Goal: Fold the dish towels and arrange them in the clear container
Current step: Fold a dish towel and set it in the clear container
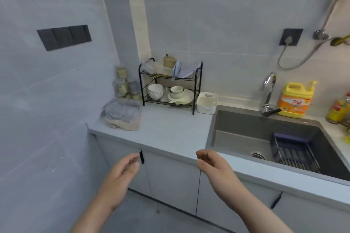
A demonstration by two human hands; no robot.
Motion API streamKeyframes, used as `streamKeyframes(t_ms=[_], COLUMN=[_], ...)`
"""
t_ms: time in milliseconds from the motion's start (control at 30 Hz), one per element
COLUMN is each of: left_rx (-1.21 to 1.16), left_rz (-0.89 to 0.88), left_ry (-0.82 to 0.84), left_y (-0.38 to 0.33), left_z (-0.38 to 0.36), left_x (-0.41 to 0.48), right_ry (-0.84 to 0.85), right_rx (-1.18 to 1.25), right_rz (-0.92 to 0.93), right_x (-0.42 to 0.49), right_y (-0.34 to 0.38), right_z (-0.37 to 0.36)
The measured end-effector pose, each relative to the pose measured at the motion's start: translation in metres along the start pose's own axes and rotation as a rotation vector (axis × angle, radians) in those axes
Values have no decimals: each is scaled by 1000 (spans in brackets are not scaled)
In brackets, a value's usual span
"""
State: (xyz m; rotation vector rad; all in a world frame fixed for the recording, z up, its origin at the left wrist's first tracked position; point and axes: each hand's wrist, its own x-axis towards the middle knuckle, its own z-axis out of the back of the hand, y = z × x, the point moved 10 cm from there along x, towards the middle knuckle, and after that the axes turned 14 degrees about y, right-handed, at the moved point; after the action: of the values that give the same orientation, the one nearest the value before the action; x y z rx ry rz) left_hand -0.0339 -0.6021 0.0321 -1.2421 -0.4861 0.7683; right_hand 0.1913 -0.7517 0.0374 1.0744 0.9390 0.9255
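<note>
Both hands hang loosely curled and empty before the worktop (170,130) edge, and the pile of dish towels (122,115) lies ahead to the left by the wall, nearer the left hand (121,176) than the right hand (214,166).

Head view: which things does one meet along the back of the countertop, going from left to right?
Clear container of grey and beige towels → black two-tier wire dish rack → small white plastic basket → curved chrome tap → yellow plastic detergent jug.
</note>
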Motion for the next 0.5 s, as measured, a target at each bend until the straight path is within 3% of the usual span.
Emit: streamKeyframes(t_ms=[267, 500], left_rx=[1, 27], left_rz=[81, 165], left_ry=[-81, -145], left_y=[47, 86], left_z=[75, 130], left_x=[41, 147], right_ry=[150, 258], right_rx=[-53, -81], right_rz=[-29, -39], right_x=[120, 268], right_y=[0, -12], right_z=[-73, -94])
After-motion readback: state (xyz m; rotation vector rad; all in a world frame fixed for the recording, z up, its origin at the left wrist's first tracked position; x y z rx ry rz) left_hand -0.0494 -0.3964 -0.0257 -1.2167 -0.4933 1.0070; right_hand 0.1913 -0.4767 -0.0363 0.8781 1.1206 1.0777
